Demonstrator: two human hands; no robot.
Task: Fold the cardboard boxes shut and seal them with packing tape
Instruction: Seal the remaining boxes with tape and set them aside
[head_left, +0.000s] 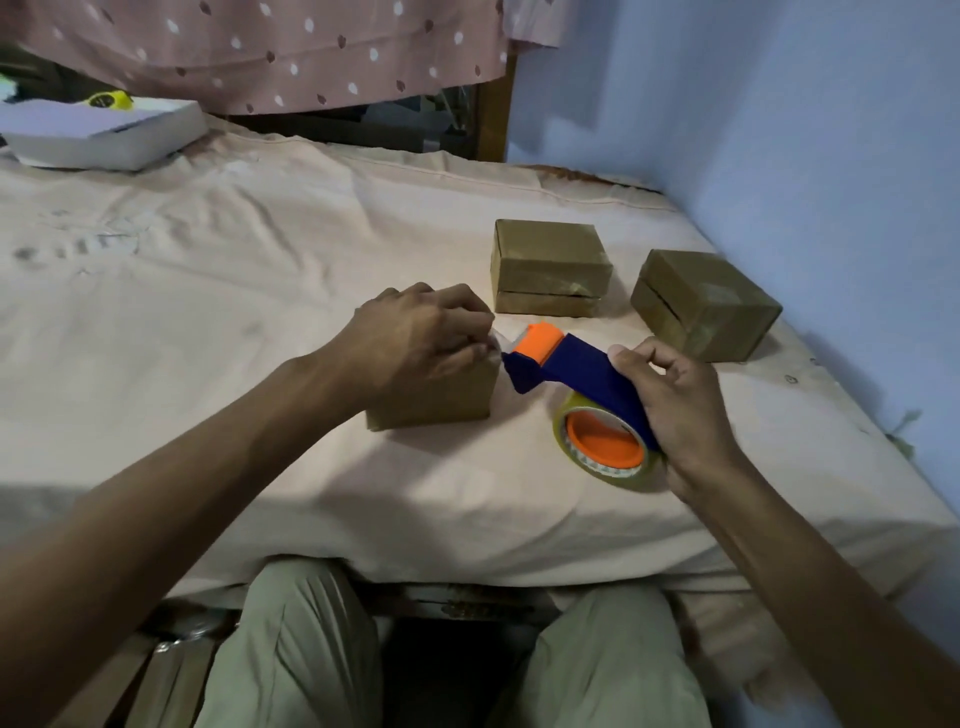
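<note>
A small brown cardboard box (441, 397) sits on the bed in front of me. My left hand (423, 338) lies over its top, fingers curled, pinching the clear tape end at the box's right edge. My right hand (675, 410) grips a blue and orange tape dispenser (576, 371) with a clear tape roll (602, 449), its nose right beside the box's right edge. Two more closed brown boxes stand farther back: one (550, 267) in the middle, one (704, 304) nearer the wall.
The bed carries a wrinkled peach sheet (234, 291). A white flat box (104, 132) lies at the far left corner. A blue wall (831, 156) runs along the right side. My knees show below the bed's front edge.
</note>
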